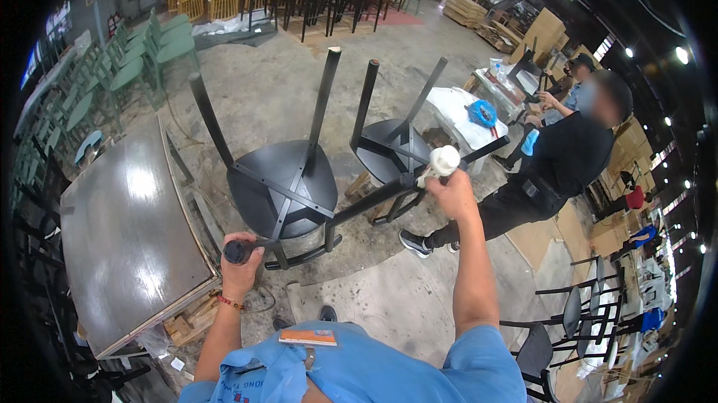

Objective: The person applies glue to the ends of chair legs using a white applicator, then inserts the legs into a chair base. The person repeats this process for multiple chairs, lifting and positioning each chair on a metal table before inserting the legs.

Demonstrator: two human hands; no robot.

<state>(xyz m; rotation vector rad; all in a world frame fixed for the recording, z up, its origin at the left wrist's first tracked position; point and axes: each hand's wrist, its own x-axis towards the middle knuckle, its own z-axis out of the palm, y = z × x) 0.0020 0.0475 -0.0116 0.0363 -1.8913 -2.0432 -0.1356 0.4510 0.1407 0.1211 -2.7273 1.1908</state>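
Note:
My left hand point(238, 276) is wrapped round a small dark bottle point(238, 252) with its round end facing up. It is beside the backrest of an upside-down black chair point(254, 186). That chair's legs point up and outward, and metal cross braces run over the underside of its seat. My right hand point(458, 197) grips a wadded white cloth point(444, 160), close to the end of a black chair leg point(374, 201); whether the cloth touches the leg I cannot tell. Behind stands a second upturned black chair point(385, 152).
A metal-topped table point(134, 231) is close on my left, with green chairs point(123, 66) beyond it. A person in black point(568, 152) stands on the right near a white-covered table point(456, 115) holding a blue roll point(482, 113). Black chairs point(572, 313) stand at lower right.

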